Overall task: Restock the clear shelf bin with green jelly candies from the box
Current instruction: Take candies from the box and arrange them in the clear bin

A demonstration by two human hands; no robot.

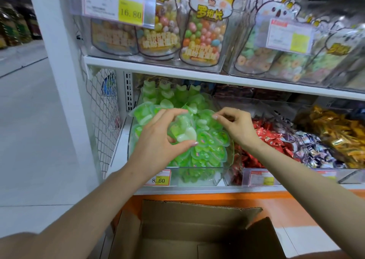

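Candies are in my grip: my left hand (158, 140) holds a small cluster of green jelly candies (183, 131), with the thumb below and the fingers curled over the top. Each one is a heart-shaped clear plastic cup with translucent green jelly and a pale, whitish piece inside. I hold the cluster just above the clear plastic shelf bin (197, 176), which is on the lower white shelf and is heaped with a pile of the same green cups (207, 154). My right hand (235, 126) is over the right side of this pile with its fingers curled and the tips at the rim of one cup. I cannot tell if it really pinches the cup. The open brown cardboard box (197, 217) is below my arms, in front of the shelf.
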